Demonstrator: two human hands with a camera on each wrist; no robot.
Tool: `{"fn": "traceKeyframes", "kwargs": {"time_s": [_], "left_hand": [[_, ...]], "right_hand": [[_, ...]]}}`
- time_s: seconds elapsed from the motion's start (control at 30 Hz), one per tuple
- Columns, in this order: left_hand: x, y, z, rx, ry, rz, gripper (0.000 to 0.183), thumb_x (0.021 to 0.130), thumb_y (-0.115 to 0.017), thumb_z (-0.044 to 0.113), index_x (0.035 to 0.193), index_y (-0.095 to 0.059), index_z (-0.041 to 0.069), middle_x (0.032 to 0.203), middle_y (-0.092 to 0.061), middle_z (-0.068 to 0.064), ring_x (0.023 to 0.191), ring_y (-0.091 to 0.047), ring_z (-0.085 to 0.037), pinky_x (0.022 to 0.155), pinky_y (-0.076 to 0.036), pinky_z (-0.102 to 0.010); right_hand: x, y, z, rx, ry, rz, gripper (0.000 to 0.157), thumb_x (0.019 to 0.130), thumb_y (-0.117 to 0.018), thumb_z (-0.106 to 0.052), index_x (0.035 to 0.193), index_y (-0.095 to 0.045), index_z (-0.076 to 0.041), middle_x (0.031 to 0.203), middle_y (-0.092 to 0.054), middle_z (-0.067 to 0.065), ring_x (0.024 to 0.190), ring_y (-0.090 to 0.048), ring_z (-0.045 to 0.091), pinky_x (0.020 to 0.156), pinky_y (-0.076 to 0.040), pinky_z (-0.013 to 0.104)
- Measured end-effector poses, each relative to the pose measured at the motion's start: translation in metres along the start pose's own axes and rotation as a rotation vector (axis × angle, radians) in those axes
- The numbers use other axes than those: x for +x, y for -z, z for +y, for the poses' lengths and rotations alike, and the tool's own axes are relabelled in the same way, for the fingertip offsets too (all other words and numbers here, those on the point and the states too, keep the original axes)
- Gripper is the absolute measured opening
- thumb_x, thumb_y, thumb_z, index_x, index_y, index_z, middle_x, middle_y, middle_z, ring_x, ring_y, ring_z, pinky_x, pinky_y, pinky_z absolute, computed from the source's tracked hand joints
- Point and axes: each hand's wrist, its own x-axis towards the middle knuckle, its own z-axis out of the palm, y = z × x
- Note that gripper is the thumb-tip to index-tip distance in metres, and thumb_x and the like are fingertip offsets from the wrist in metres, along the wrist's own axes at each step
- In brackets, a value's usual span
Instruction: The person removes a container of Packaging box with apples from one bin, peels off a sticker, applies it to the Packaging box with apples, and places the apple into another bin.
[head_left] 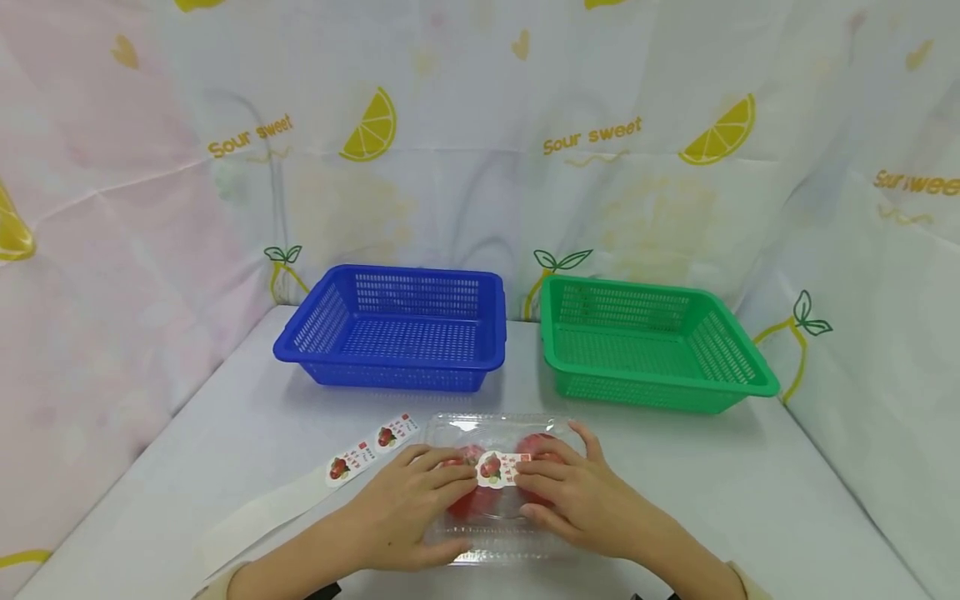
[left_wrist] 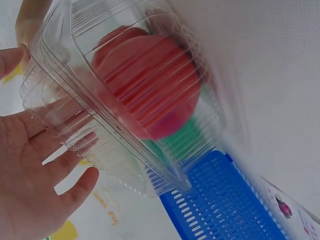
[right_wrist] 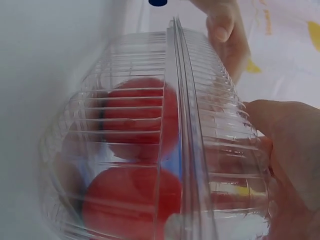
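Observation:
A closed clear plastic clamshell box (head_left: 495, 546) lies on the table in front of the person, with round red fruits (right_wrist: 141, 117) inside it. Across the middle of its lid sits a white sticker (head_left: 491, 470) with a red fruit print and writing. From the left, the left hand (head_left: 412, 504) rests on the lid, its fingertips at the sticker's left end. The right hand (head_left: 581, 496) lies over the lid's right side, with extended fingers touching the sticker's right end. In the left wrist view, one fruit (left_wrist: 150, 85) shows through the ribbed wall.
A strip of sticker backing paper (head_left: 258, 512), with two fruit stickers at its far end, lies left of the box. Behind stand a blue basket (head_left: 390, 375) and, to its right, a green basket (head_left: 645, 389). A printed curtain (head_left: 465, 192) hangs around the table.

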Motion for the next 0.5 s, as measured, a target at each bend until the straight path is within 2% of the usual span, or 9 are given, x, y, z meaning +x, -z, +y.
{"fn": "traceKeyframes", "kwargs": {"time_s": [0.23, 0.5], "left_hand": [[0.0016, 0.006, 0.0024, -0.023, 0.033, -0.097, 0.046, 0.083, -0.057, 0.049, 0.109, -0.064, 0.012, 0.112, -0.06, 0.002, 0.114, -0.048, -0.018, 0.095, -0.036, -0.036], [0.002, 0.0094, 0.0037, -0.039, 0.052, -0.112, 0.048, 0.085, -0.055, 0.049, 0.115, -0.06, 0.012, 0.112, -0.06, 0.002, 0.112, -0.05, -0.016, 0.094, -0.037, -0.036]], "right_hand": [[-0.0022, 0.0008, 0.0001, -0.043, -0.026, 0.026, 0.026, 0.09, -0.053, -0.04, 0.096, -0.067, -0.019, 0.098, -0.065, -0.009, 0.099, -0.051, 0.017, 0.097, -0.015, 0.059], [-0.0045, 0.003, 0.0012, -0.047, -0.024, 0.077, 0.026, 0.093, -0.048, -0.039, 0.086, -0.063, -0.019, 0.093, -0.064, -0.008, 0.094, -0.051, 0.015, 0.096, -0.017, 0.059]]}}
